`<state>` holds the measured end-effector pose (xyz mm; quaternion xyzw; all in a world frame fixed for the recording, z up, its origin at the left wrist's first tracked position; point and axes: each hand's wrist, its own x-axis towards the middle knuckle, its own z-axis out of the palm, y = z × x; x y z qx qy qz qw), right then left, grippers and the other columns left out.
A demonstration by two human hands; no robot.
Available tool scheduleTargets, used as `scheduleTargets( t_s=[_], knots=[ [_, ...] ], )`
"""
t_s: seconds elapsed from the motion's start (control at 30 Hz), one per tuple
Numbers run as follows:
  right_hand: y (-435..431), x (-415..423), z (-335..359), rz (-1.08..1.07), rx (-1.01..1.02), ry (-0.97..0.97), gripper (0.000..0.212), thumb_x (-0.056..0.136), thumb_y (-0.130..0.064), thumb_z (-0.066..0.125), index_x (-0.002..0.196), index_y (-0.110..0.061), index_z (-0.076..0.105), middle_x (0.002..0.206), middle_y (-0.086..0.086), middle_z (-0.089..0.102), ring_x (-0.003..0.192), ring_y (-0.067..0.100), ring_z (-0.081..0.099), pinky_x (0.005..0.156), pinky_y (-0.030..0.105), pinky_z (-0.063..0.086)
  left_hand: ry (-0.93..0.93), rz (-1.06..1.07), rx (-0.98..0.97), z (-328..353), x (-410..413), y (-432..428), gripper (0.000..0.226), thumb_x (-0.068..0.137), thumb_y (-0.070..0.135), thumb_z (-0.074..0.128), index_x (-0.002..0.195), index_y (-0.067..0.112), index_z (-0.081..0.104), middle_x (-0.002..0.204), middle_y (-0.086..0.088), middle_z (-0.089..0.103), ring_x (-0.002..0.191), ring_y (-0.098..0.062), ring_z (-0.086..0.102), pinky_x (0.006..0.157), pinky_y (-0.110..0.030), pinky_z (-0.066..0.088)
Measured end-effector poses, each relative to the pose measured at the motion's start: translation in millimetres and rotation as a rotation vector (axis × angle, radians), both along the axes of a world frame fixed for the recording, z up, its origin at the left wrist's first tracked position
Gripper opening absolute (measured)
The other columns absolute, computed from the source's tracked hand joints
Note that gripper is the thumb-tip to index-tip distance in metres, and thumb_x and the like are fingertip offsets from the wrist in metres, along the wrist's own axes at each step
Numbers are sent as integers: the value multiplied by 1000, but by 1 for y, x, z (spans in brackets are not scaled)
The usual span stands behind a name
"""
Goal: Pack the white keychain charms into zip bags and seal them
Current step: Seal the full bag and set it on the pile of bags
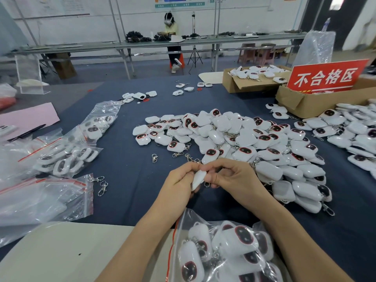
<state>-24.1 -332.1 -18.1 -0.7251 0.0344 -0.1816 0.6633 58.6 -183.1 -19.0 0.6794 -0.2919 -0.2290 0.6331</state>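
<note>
Charm (198, 179) is pinched from both sides by left hand (179, 180) and right hand (230, 176), hands together, above bench (126, 169) mid-front. Step judged: charm checked, then dropped into bag (183, 218) at near edge, seemingly unsealed. Clasp best fed in first; chain kept off zip; zip pressed end to end.

Counts: 1 charm held, 1 bag being filled, 2 full bags (67, 157) at left edge, 3 loose clasps (154, 158), 2 cartons (240, 82) at far-right corner. Pile (244, 139) is not countable.

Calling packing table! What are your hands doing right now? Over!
Left hand and right hand both gripping one white charm. Part-filled zip bag lies between the forearms. Loose pile just beyond, nothing blocking.
</note>
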Motion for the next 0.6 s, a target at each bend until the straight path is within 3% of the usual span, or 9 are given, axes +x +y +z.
scheduleTargets(
  t_s=[0.23, 0.4, 0.5, 0.6],
  knots=[
    [-1, -1, -1, 5, -14, -19, 13, 71, -28, 79, 83, -33, 79, 65, -10, 63, 59, 9, 54, 65, 15, 51, -15, 0, 33, 3, -3, 1, 51, 101, 0, 35, 88, 30, 74, 52, 11, 46, 45, -2, 36, 44, -11, 30],
    [-2, -2, -1, 3, 3, -20, 8, 85, -19, 73, 91, -25, 73, 74, -3, 69, 66, 10, 62, 68, 20, 54, -31, -35, -6, 3, -3, 6, 22, 109, 35, 42, 112, 29, 63, 67, 7, 60, 54, -11, 40, 49, -16, 35],
    [-3, -2, -1, -24, 9, -10, 7, 92, -7, 67, 97, -13, 66, 72, 1, 70, 69, 12, 65, 68, 22, 55, -111, -80, -24, 5, -3, 7, 26, 102, 48, 48, 116, 35, 67, 69, 11, 62, 56, -9, 51, 54, -19, 44],
    [-3, -3, -1, -50, 21, -22, 7, 90, -9, 69, 89, -15, 64, 67, 1, 70, 66, 9, 64, 68, 20, 54, -131, -99, -48, 5, -2, 6, 30, 102, 48, 50, 119, 37, 71, 80, 10, 67, 62, -9, 59, 57, -22, 50]
  ],
)
